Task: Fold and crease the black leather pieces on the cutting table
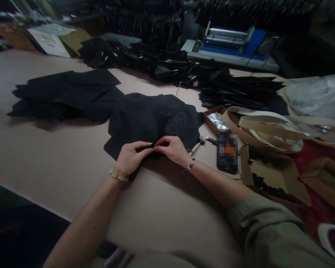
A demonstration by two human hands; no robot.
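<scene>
A black fabric piece (139, 119) lies in front of me, partly over another with a stitched grid pattern (178, 115). My left hand (132, 156) pinches the near edge of the black fabric between thumb and fingers. Close against it, my right hand (170, 149) also has its fingertips closed on that edge, so the two hands almost meet. Whatever small part might sit between the fingertips is too dark to make out. A small hammer (198, 145) with a pale handle lies just right of my right hand.
Black fabric pieces (69, 93) are piled at left, with more stacks (145, 59) behind. At right are a phone (227, 154), a small box of shiny parts (217, 121), a cardboard box with black bits (276, 175) and beige strap coils (262, 123). A blue roller machine (229, 42) stands behind.
</scene>
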